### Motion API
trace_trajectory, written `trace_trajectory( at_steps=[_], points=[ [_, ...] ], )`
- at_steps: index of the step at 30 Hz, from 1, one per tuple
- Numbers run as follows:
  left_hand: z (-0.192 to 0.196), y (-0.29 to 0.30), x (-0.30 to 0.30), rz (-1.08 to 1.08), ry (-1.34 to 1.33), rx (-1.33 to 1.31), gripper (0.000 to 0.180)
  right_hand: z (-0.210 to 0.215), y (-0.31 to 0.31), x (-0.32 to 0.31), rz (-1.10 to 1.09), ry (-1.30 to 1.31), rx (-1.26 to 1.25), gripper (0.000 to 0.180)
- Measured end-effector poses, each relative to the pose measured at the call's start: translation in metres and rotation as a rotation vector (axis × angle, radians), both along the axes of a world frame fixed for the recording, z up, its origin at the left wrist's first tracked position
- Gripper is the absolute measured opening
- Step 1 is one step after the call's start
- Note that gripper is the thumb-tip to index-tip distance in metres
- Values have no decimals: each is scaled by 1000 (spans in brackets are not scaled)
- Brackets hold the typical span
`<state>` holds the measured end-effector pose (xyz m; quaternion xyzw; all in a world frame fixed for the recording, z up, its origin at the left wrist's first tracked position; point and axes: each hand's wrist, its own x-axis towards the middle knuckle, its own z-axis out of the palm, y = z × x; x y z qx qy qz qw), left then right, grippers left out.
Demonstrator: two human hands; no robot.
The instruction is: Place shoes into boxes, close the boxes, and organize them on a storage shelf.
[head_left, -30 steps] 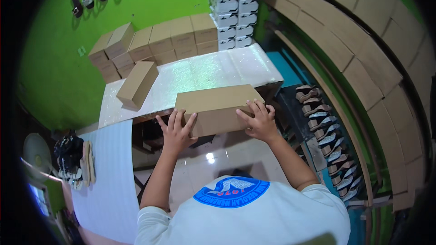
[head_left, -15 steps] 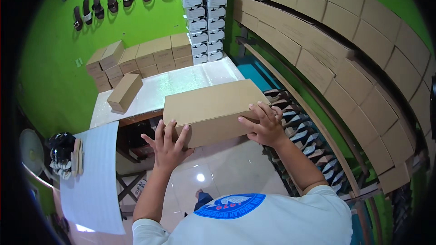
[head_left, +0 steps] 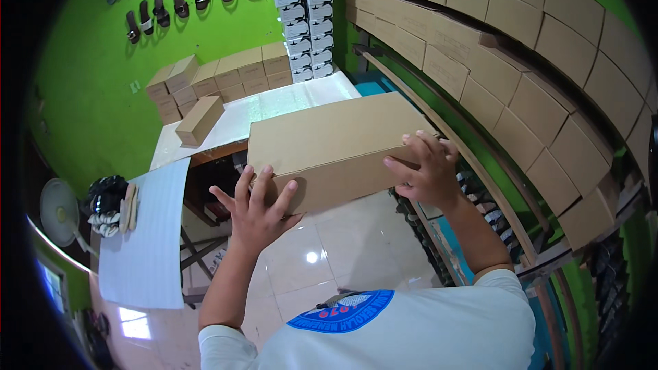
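From the head view, I have a long brown cardboard box (head_left: 336,147) lifted clear of everything, held in the air in front of my chest. My left hand (head_left: 257,209) presses flat against its near-left end, fingers (head_left: 264,181) spread apart and laid on the cardboard rather than curled round it. My right hand (head_left: 428,168) grips the near-right corner, fingers wrapped over the top edge and clamped on the box. So the box sits between the two sets of fingers, squeezed from both ends.

Beyond my fingertips lies the white surface (head_left: 274,106), with one small loose box (head_left: 200,120) on it and a row of stacked boxes (head_left: 219,79) at its far edge. To the right of my right fingers runs the wall of shelved boxes (head_left: 521,62), with sandals (head_left: 490,216) racked below.

I judge this to be the carrying step: the box is up and in transit. Any next move calls for even pressure from both hands, since the left palm has no real hook on it.
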<state>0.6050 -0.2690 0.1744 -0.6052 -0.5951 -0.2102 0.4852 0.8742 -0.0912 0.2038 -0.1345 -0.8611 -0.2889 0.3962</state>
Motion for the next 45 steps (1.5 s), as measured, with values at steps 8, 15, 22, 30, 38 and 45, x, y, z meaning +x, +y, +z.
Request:
trace_trajectory(
  at_steps=[8,15,22,30,38,45],
  points=[
    [2,-90,31,-134,-42,-116,88,0,-73,64,14,26,144,53],
    [14,-127,83,-217,-65,-109,111,12,-122,123,-32,-17,149,58],
    [42,-138,142,-275,-4,-8,115,57,-149,197,-111,-47,189,67],
    [123,-123,234,-484,-142,192,130,156,-148,292,-27,43,346,81],
    [180,-118,318,-371,-82,317,107,219,-166,386,-75,71,409,78],
    [233,-108,377,-607,66,458,109,280,-158,453,-62,178,737,83]
  ],
)
